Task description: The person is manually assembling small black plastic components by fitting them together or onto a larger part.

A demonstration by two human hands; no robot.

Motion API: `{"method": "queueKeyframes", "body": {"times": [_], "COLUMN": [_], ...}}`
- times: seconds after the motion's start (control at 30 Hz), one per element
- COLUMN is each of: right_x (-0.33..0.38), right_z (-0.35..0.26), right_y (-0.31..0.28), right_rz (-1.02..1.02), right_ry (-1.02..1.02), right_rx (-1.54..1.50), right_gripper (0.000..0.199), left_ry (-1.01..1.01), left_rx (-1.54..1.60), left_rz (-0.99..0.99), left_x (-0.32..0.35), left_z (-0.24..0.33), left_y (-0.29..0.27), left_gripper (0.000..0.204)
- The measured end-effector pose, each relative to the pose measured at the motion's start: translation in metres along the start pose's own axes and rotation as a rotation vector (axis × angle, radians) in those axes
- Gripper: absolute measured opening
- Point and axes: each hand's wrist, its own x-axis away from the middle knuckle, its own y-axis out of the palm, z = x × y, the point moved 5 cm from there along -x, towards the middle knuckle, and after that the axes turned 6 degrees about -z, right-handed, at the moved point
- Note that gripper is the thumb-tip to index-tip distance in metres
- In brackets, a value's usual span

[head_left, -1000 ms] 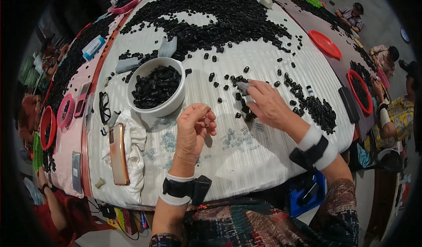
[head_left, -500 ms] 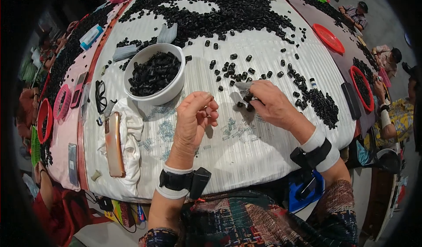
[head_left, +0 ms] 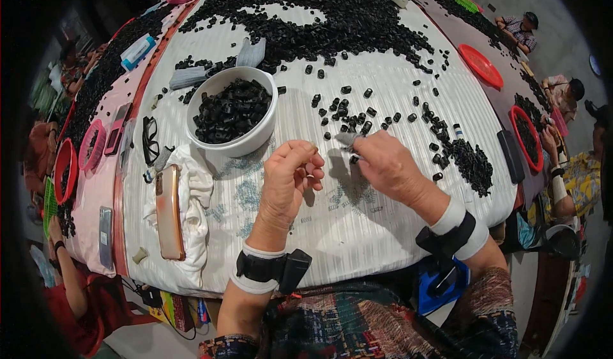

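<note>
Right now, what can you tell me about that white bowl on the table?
The white bowl is round, smooth and glossy, probably ceramic or plastic. It stands upright on the striped white cloth, up and left of the left hand, and is filled with small black pieces. A crumpled white rag lies against its near side. Neither hand touches it.

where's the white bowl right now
In the head view, the white bowl sits left of centre on the striped cloth, beyond the left hand, beside the glasses.

Small black parts (head_left: 350, 111) – loose scatter on striped cloth, some touching.
</note>
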Motion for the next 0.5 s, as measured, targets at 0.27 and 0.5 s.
{"method": "queueKeyframes", "body": {"times": [0.27, 0.5], "right_x": [0.007, -0.003], "right_z": [0.026, 0.012], "right_y": [-0.019, -0.001], "right_rz": [0.097, -0.02], "right_ry": [0.088, 0.036], "right_rx": [0.011, 0.021], "right_gripper": [0.024, 0.022], "left_ry": [-0.019, -0.069], "left_rx": [0.035, -0.044], "left_rz": [0.002, -0.046], "left_x": [0.001, -0.001], "left_z": [-0.001, -0.006], "left_y": [-0.002, 0.003], "left_gripper": [0.014, 0.014]}}
